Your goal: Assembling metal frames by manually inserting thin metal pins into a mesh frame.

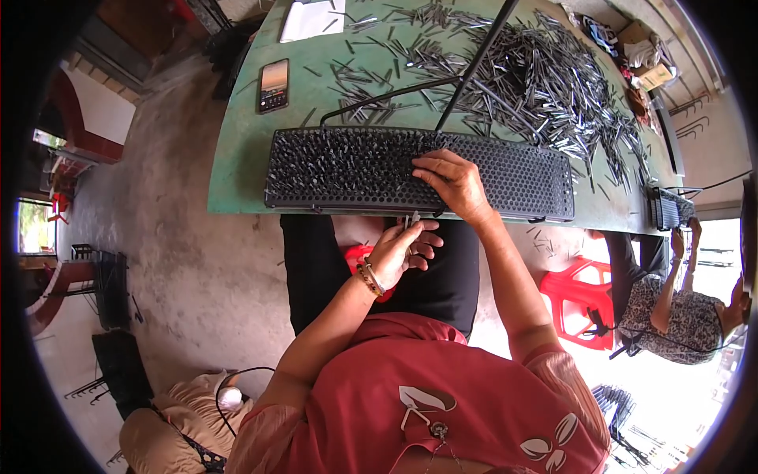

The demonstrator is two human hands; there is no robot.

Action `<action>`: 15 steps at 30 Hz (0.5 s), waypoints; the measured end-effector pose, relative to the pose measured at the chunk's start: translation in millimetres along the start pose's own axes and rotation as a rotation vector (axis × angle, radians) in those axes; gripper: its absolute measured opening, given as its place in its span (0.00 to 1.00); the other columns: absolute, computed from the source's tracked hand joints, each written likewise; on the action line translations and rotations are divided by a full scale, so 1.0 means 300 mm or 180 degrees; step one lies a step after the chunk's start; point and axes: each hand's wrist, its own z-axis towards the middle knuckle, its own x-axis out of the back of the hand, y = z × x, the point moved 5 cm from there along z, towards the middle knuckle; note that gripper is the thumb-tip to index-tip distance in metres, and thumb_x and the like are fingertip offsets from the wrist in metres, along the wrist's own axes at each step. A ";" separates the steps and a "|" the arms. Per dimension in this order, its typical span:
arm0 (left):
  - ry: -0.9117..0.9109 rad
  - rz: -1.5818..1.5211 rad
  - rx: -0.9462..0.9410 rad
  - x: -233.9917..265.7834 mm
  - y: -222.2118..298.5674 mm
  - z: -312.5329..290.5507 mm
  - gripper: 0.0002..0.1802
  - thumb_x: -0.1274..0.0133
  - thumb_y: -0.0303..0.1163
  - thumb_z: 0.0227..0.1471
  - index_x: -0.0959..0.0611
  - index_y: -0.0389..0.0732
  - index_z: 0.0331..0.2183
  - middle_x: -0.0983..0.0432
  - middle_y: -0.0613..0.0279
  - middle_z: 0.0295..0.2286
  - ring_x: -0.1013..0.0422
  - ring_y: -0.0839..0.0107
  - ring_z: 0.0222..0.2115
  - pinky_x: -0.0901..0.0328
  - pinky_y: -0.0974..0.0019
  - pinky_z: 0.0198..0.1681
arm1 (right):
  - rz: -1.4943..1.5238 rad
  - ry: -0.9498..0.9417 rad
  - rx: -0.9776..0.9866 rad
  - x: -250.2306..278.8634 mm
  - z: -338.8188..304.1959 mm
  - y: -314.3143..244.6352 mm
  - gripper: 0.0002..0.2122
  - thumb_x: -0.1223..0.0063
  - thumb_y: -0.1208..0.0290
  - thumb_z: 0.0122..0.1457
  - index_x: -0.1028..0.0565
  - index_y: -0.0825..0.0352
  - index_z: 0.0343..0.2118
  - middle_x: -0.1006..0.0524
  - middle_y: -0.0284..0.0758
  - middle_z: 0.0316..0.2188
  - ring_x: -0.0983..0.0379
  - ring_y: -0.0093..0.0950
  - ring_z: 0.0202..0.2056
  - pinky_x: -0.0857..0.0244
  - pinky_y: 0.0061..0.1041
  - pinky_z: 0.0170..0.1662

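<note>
In front of me a long black perforated rack (521, 175) lies along the table's near edge. Its left part bristles with small upright dark strips (339, 167), while bare holes show on the right. My right hand (456, 183) is over the middle of the rack, where the filled holes end. Its thumb and fingers are pinched together, and whatever may be between the tips is too small to make out. Below the rack's near edge, my left hand (399, 251) is palm up with curled fingers. A few thin grey metal strips (413, 219) stick up between its thumb and fingers.
A big heap of loose strips (564, 79) covers the far right of the green table (237, 178). Black rods (474, 67) rise behind the rack. A phone (273, 85) and white paper (313, 20) lie at left. Another person (679, 316) works at right, beside a red stool (580, 296).
</note>
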 end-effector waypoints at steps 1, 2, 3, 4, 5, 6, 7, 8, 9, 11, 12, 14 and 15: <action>0.0002 -0.0002 -0.0002 -0.002 0.000 0.000 0.20 0.59 0.41 0.59 0.28 0.37 0.46 0.25 0.60 0.33 0.28 0.78 0.28 0.32 0.75 0.26 | -0.0122 -0.0049 0.0136 -0.005 -0.002 -0.010 0.09 0.43 0.74 0.50 0.23 0.68 0.35 0.25 0.37 0.31 0.27 0.35 0.32 0.32 0.28 0.36; 0.0002 0.0026 0.0009 -0.005 0.001 -0.001 0.20 0.59 0.41 0.59 0.28 0.37 0.46 0.25 0.60 0.33 0.28 0.78 0.28 0.32 0.74 0.26 | -0.0122 -0.0051 0.0137 -0.009 -0.001 -0.014 0.09 0.43 0.74 0.50 0.23 0.68 0.35 0.25 0.37 0.31 0.27 0.35 0.32 0.32 0.28 0.36; 0.0004 0.0054 0.0020 -0.008 0.000 -0.001 0.20 0.59 0.41 0.59 0.29 0.36 0.47 0.25 0.59 0.33 0.28 0.78 0.28 0.32 0.74 0.26 | -0.0150 -0.0097 0.0132 -0.016 0.000 -0.017 0.09 0.43 0.74 0.50 0.23 0.68 0.34 0.26 0.37 0.32 0.27 0.36 0.32 0.32 0.29 0.36; 0.0005 0.0053 0.0018 -0.007 -0.003 0.000 0.20 0.59 0.41 0.59 0.29 0.36 0.47 0.25 0.59 0.33 0.28 0.78 0.28 0.32 0.74 0.26 | -0.0179 -0.0143 0.0127 -0.020 0.001 -0.020 0.09 0.43 0.74 0.50 0.23 0.68 0.34 0.27 0.38 0.32 0.28 0.36 0.31 0.32 0.30 0.36; -0.0021 0.0036 0.0030 -0.006 -0.007 0.002 0.20 0.59 0.41 0.59 0.29 0.36 0.47 0.25 0.59 0.33 0.28 0.78 0.28 0.32 0.74 0.26 | -0.0181 -0.0144 0.0128 -0.018 0.002 -0.025 0.09 0.43 0.74 0.50 0.23 0.68 0.34 0.27 0.38 0.32 0.28 0.36 0.31 0.32 0.30 0.36; -0.0048 0.0019 0.0042 -0.007 -0.008 0.002 0.21 0.59 0.41 0.59 0.29 0.36 0.47 0.25 0.59 0.33 0.28 0.78 0.28 0.32 0.74 0.26 | -0.0280 -0.0136 0.0118 -0.014 0.003 -0.030 0.08 0.44 0.74 0.51 0.23 0.68 0.35 0.27 0.37 0.33 0.28 0.33 0.31 0.33 0.27 0.34; -0.0049 0.0018 0.0041 -0.007 -0.006 0.002 0.21 0.59 0.41 0.59 0.29 0.36 0.47 0.25 0.59 0.33 0.28 0.78 0.28 0.32 0.74 0.26 | -0.0379 -0.0128 0.0108 -0.011 0.005 -0.037 0.08 0.45 0.75 0.52 0.23 0.68 0.36 0.28 0.36 0.34 0.28 0.30 0.30 0.34 0.25 0.33; -0.0070 -0.0004 0.0031 -0.009 -0.002 -0.001 0.21 0.59 0.41 0.59 0.29 0.36 0.47 0.25 0.59 0.33 0.28 0.78 0.28 0.32 0.75 0.26 | -0.0375 -0.0133 0.0108 -0.007 0.003 -0.043 0.08 0.45 0.75 0.52 0.23 0.68 0.36 0.28 0.36 0.34 0.28 0.30 0.30 0.34 0.25 0.33; -0.0092 -0.0026 0.0021 -0.012 0.004 -0.004 0.21 0.59 0.41 0.59 0.29 0.36 0.47 0.25 0.59 0.33 0.28 0.78 0.28 0.32 0.75 0.26 | -0.0225 -0.0015 -0.0038 0.006 -0.001 -0.041 0.08 0.45 0.74 0.53 0.23 0.69 0.35 0.28 0.37 0.33 0.29 0.29 0.30 0.34 0.25 0.33; -0.0151 0.0034 -0.0055 -0.024 0.035 -0.012 0.21 0.59 0.42 0.59 0.28 0.37 0.46 0.25 0.61 0.33 0.29 0.78 0.28 0.32 0.74 0.27 | -0.0070 0.0093 -0.0184 0.025 -0.013 -0.051 0.08 0.45 0.72 0.53 0.23 0.70 0.35 0.27 0.37 0.32 0.29 0.29 0.30 0.35 0.24 0.33; -0.0214 0.0100 -0.0131 -0.030 0.050 -0.016 0.21 0.59 0.44 0.59 0.28 0.38 0.45 0.26 0.62 0.33 0.29 0.78 0.28 0.32 0.74 0.27 | 0.0281 -0.0149 -0.0494 0.019 -0.028 -0.050 0.09 0.44 0.71 0.53 0.23 0.70 0.33 0.27 0.38 0.30 0.29 0.29 0.29 0.35 0.25 0.32; -0.0303 0.0120 -0.0210 -0.036 0.063 -0.015 0.21 0.59 0.43 0.59 0.28 0.38 0.46 0.26 0.62 0.33 0.29 0.78 0.29 0.32 0.74 0.27 | 0.0809 -0.0601 -0.0910 -0.002 -0.059 -0.071 0.10 0.42 0.68 0.52 0.23 0.72 0.29 0.26 0.38 0.24 0.29 0.26 0.27 0.36 0.24 0.29; -0.0400 0.0147 -0.0288 -0.042 0.071 -0.016 0.21 0.59 0.43 0.59 0.28 0.38 0.46 0.26 0.62 0.34 0.29 0.78 0.29 0.32 0.74 0.28 | 0.0805 -0.0596 -0.0911 0.005 -0.068 -0.084 0.10 0.42 0.68 0.52 0.23 0.72 0.29 0.26 0.38 0.24 0.29 0.26 0.27 0.36 0.24 0.29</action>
